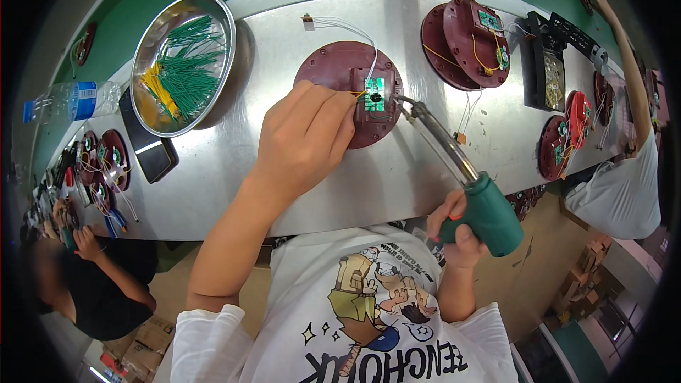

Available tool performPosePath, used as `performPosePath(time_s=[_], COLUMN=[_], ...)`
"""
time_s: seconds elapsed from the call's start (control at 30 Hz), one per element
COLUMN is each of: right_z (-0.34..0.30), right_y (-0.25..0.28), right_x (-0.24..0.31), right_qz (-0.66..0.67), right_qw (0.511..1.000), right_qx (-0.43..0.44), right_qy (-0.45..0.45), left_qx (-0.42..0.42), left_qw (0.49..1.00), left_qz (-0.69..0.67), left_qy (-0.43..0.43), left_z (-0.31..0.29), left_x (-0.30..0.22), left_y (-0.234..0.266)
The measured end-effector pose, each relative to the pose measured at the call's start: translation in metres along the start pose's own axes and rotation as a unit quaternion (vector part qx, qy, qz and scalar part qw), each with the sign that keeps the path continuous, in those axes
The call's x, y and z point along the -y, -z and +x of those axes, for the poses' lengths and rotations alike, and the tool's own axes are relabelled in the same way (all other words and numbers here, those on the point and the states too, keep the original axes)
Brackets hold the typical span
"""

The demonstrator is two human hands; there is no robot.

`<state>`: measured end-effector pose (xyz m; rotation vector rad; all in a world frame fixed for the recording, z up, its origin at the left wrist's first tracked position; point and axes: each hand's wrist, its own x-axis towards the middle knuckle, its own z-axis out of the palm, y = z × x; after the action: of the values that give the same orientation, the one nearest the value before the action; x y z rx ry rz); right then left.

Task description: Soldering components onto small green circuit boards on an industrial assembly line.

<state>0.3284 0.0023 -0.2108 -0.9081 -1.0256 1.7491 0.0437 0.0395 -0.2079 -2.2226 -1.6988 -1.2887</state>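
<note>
My left hand (301,135) is closed in a pinch over a round maroon plastic disc (326,58). A thin yellow wire (352,92) runs from its fingertips to a small green circuit board (374,87) set on the disc. The fingers hide part of the disc's left side. In my right hand (457,230) is a green-handled soldering gun (494,216), gripped by its handle. Its bent tip lies just right of the board; I cannot tell whether it touches. White wires lead from the board up to a small connector (307,20) on the metal table.
At left stands a steel bowl (230,64) of green and yellow wires, beside a dark phone (157,161) and a plastic bottle (85,101). Stacked maroon discs (454,42) and a black box (543,74) lie to the right. Other people work at both sides.
</note>
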Motion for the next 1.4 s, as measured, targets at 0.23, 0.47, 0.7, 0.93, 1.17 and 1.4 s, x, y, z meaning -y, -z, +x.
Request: performPosePath(time_s=[0.23,0.47,0.7,0.93,1.17,1.4], right_z=[0.012,0.038,0.046,0.045,0.043,0.055], right_y=[0.010,0.029,0.035,0.038,0.035,0.032], right_x=[0.019,0.030,0.023,0.020,0.017,0.027], right_qz=[-0.038,-0.042,0.010,0.023,0.031,0.113], right_qw=[0.996,0.984,0.985,0.985,0.974,0.937], right_qx=[-0.022,-0.064,-0.082,-0.085,-0.122,-0.235], right_qy=[0.074,0.160,0.154,0.148,0.191,0.230], left_qx=[0.002,0.018,0.025,0.037,0.034,0.073], left_qw=[1.000,1.000,0.999,0.997,0.991,0.951], left_qz=[-0.002,0.010,0.027,0.061,0.120,0.296], left_qy=[0.006,-0.001,0.003,0.002,0.040,0.056], left_z=[0.002,0.001,0.006,0.006,0.032,0.126], left_x=[-0.001,-0.002,-0.008,-0.011,-0.031,0.052], left_y=[0.000,-0.001,0.001,-0.001,0.013,-0.006])
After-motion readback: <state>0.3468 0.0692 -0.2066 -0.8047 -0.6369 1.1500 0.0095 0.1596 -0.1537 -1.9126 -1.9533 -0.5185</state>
